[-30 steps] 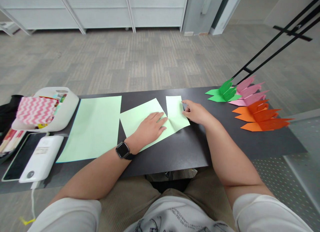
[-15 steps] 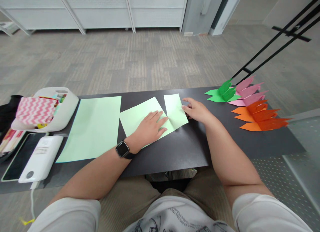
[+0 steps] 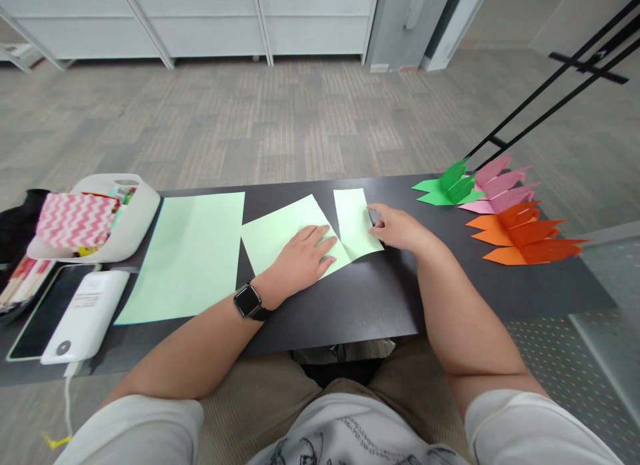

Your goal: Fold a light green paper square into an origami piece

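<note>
My left hand (image 3: 306,255) lies flat, fingers spread, on a light green sheet of paper (image 3: 273,228), pressing it to the dark table. From the sheet's right side a strip of paper (image 3: 351,215) stands apart, with a narrow V-shaped gap between them at the top; lower down the two parts still join. My right hand (image 3: 397,228) is curled at the strip's right edge, index finger and thumb against the paper. Its other fingers are hidden beneath the hand. A larger light green sheet (image 3: 193,245) lies flat to the left.
Folded paper flowers in green (image 3: 447,185), pink (image 3: 505,183) and orange (image 3: 525,237) stand at the table's right. On the left are a white basket (image 3: 143,218) holding a pink zigzag-patterned item, a phone (image 3: 43,315) and a white power bank (image 3: 85,318) with a cable.
My right hand has shifted slightly to the right, and the strip with it, so the gap at the top is a little wider. My left hand stays in place on the sheet.
</note>
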`<move>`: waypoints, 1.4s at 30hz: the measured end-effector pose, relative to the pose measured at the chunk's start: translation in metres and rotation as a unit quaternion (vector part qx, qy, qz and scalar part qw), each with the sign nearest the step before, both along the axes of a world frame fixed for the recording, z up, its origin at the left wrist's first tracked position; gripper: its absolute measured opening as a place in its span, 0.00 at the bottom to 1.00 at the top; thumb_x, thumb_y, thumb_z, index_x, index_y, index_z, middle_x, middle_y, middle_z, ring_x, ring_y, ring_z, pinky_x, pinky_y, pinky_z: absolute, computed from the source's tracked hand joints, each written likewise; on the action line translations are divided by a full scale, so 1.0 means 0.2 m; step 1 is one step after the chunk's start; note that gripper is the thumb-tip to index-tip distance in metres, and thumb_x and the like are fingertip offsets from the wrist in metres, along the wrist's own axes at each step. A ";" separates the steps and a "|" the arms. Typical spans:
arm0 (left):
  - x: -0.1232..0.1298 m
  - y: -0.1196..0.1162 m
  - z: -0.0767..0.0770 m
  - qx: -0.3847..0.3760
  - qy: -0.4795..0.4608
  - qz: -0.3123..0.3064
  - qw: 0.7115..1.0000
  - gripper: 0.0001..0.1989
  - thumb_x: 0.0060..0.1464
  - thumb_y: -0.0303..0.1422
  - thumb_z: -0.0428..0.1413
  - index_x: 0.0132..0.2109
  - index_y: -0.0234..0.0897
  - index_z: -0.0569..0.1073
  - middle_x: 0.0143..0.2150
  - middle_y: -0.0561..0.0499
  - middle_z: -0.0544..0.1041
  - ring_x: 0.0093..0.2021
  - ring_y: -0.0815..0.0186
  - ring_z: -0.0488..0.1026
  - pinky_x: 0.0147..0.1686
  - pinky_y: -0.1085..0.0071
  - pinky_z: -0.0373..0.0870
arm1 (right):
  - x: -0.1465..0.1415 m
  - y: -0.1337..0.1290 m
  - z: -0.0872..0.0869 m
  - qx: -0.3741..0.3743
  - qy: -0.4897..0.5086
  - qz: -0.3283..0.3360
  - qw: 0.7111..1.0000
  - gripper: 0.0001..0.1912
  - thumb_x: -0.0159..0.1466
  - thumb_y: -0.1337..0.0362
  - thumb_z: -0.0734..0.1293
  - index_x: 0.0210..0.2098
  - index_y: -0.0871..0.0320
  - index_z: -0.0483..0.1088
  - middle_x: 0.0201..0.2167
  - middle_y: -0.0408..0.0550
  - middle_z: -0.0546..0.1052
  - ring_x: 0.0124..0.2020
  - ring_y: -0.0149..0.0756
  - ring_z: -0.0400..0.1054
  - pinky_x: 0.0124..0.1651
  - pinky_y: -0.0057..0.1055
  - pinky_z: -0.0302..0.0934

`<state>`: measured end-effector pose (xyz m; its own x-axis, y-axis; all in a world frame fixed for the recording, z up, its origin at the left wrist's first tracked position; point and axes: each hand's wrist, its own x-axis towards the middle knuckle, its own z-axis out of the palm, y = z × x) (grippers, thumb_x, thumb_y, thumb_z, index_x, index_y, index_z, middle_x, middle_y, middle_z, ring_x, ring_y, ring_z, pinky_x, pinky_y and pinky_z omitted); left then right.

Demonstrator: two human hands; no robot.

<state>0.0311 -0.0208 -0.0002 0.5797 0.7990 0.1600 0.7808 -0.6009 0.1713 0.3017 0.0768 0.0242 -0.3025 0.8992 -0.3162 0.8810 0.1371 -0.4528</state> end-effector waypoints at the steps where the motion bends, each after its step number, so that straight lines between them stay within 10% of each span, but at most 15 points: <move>1: 0.00 0.00 0.00 0.003 -0.002 -0.002 1.000 0.23 0.74 0.41 0.52 0.67 0.34 0.75 0.71 0.35 0.71 0.69 0.46 0.68 0.72 0.48 0.65 | 0.00 0.00 0.00 0.004 -0.008 0.003 1.000 0.35 0.65 0.69 0.69 0.72 0.60 0.65 0.37 0.48 0.85 0.34 0.40 0.76 0.38 0.32 0.63; 14: 0.00 0.00 -0.01 -0.011 0.023 0.029 0.999 0.23 0.74 0.42 0.52 0.68 0.37 0.75 0.76 0.36 0.65 0.76 0.38 0.59 0.75 0.35 0.55 | 0.01 0.01 -0.04 -0.015 0.080 -0.057 0.995 0.34 0.71 0.61 0.68 0.74 0.54 0.61 0.40 0.47 0.84 0.27 0.36 0.75 0.31 0.31 0.67; 42: 0.00 0.01 -0.01 0.006 -0.012 -0.025 1.000 0.20 0.74 0.38 0.53 0.66 0.38 0.77 0.70 0.35 0.71 0.69 0.46 0.67 0.71 0.45 0.64 | 0.02 0.00 -0.01 0.001 -0.045 0.035 0.998 0.35 0.67 0.67 0.69 0.73 0.59 0.63 0.41 0.49 0.86 0.35 0.41 0.77 0.39 0.32 0.63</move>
<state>0.0317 -0.0197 -0.0021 0.6147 0.7668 0.1847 0.7453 -0.6414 0.1821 0.3065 0.0767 0.0220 -0.3342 0.8776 -0.3438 0.9067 0.1998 -0.3716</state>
